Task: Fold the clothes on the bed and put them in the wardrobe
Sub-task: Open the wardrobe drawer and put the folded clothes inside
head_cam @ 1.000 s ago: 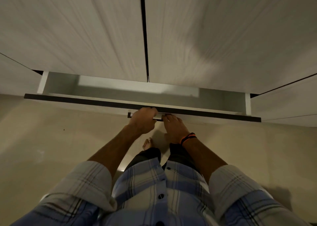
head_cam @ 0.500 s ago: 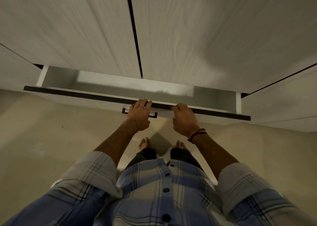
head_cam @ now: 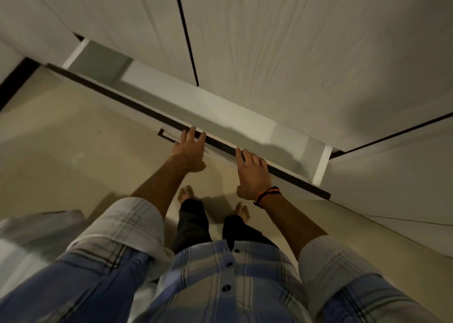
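— Where's the wardrobe drawer at?

— The drawer (head_cam: 220,116) is pulled out from the bottom of the wardrobe (head_cam: 294,53), straight ahead of me and low, its dark front edge running from far left to near right. What I can see of the inside looks bare; no clothes are in view there, and the bed is out of sight.

— What changed just now?

— A second ago both my hands sat close together at the little handle (head_cam: 164,134). Now they've spread apart along the front edge, and the drawer stands about as far out as it did. I'd judge I'm either about to push it shut or steadying it; I can't say which.

— And your hands?

— My left hand (head_cam: 190,151) lies flat, fingers straight, tips resting on the dark edge just right of the handle. My right hand (head_cam: 253,173), the one with the wristband (head_cam: 267,195), is further right, fingers extended and laid over the same edge. Neither holds anything.

— Anything else around?

— Pale floor (head_cam: 73,151), my bare feet, my checked shirt (head_cam: 220,286).
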